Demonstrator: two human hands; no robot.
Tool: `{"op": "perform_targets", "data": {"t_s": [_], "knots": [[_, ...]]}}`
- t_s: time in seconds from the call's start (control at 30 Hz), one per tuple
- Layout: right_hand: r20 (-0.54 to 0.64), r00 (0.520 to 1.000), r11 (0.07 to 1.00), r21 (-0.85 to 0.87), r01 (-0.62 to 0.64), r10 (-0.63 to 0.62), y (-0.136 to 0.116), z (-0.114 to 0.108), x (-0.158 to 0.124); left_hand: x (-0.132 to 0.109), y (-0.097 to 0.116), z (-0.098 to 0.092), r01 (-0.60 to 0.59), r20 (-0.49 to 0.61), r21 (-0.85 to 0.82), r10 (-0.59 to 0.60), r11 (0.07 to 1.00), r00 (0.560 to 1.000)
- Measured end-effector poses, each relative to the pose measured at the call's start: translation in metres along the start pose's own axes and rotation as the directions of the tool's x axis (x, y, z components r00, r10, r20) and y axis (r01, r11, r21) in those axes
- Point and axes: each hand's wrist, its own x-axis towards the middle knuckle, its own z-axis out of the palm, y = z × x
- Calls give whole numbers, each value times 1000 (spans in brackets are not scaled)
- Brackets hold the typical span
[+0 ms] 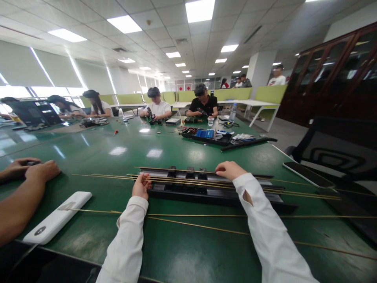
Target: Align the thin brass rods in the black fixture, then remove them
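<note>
Several long, thin brass-coloured rods (176,180) run lengthwise along a black rail assembly (194,192) with black blocks (191,173) across it. My left hand (141,186) is at the assembly's left end, fingers curled around the rods, whose ends stick out past it to the left. My right hand (231,170) is over the right half, thumb and forefinger pinched on the rearmost rod. That rod continues past both sides of my right hand. Closer to me, loose brass rods (200,215) lie on the green table (182,247), passing beneath my forearms.
A white power bank (59,217) lies left, near another person's hands (38,169). Right are a phone (308,174) and a black chair (335,153). Behind stand an open black tool case (206,135), a black strip (249,144) and a water bottle (233,112). Several people sit across the table.
</note>
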Motion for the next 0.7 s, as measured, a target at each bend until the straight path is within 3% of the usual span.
{"op": "perform_targets", "data": {"t_s": [0.23,0.7], "knots": [[-16,999,998,-50,34,-35,-21,15,7,1,-1,1,-4,9,-3,4,1000,1000],[72,997,998,59,37,-42,4,4,2,-1,0,0,3,10,-5,-3,1000,1000]]}}
